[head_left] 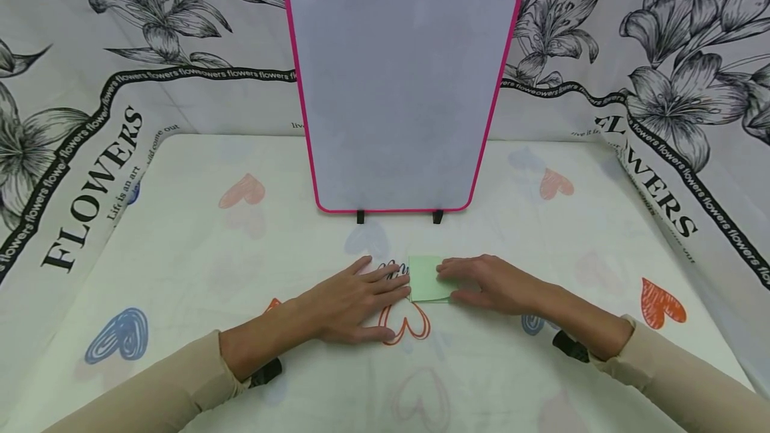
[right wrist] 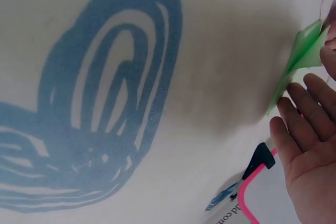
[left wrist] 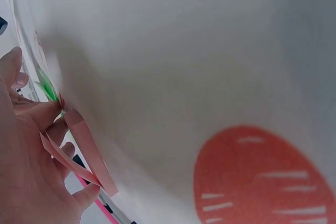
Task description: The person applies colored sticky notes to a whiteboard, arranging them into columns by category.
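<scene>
A pale green sticky note pad (head_left: 426,279) lies on the table in front of the whiteboard. My left hand (head_left: 355,296) lies flat on the cloth, fingers straight, their tips against the pad's left edge. My right hand (head_left: 488,284) covers the pad's right side, fingers on top and thumb at its lower right corner, pinching it. In the right wrist view a green sheet (right wrist: 302,56) curls up off the table beside my right hand (right wrist: 310,150). In the left wrist view my left hand (left wrist: 31,161) touches pinkish paper edges (left wrist: 84,150), with a sliver of green (left wrist: 47,87) beyond.
A pink-framed whiteboard (head_left: 400,85) stands upright on two black feet just behind the pad. The table (head_left: 198,266) wears a white cloth printed with coloured hearts. Floral "FLOWERS" fabric (head_left: 90,85) walls in the back and both sides.
</scene>
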### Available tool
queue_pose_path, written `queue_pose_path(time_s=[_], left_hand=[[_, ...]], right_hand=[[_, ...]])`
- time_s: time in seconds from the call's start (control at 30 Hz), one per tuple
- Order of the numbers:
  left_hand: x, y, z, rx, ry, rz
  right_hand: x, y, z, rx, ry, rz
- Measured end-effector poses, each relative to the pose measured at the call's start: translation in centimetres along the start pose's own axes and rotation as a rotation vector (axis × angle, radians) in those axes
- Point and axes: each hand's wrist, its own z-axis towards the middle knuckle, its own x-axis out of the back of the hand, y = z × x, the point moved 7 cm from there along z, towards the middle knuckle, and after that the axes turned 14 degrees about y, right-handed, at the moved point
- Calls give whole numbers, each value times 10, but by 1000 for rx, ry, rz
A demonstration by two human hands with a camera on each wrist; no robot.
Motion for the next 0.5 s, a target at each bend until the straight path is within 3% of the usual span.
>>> queue_pose_path(time_s=[0.23, 0.5], left_hand=[[-1, 0, 0, -2, 10, -6], [0, 0, 1, 1, 9, -8]], right_hand=[[1, 1, 1, -5, 4, 6], [3, -3, 2, 58, 70, -23]])
